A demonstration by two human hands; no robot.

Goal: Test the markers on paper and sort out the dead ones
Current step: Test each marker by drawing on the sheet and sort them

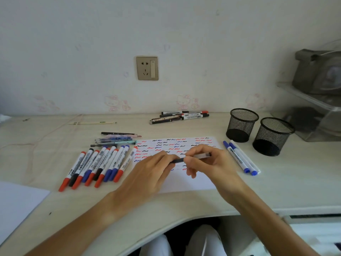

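Both hands are meeting over the paper [184,183], near the desk's front edge. Left hand [147,172] is pinching the dark end of a pen [191,157], fingers curled round it; right hand [204,163] is gripping the clear barrel between thumb and fingertips. I am holding the pen level, just above the sheet. Cannot tell whether the cap is on or coming off.

Paper is lying flat at the desk's middle, its far half filled with rows of short black, red and blue squiggles, near half mostly bare.

Left of the paper, a row of markers [96,167] is lying side by side, red, black and blue caps toward me. Just beyond them, a small bunch of pens [116,140] is lying crosswise.

Right of the paper, two blue-capped markers [239,157] are lying together, angled toward the front edge. Past them, near the desk's right side, two black mesh cups [258,130] are standing upright, just beside each other.

Along the desk's back edge, against the wall, another cluster of markers and pens [180,117] is lying.
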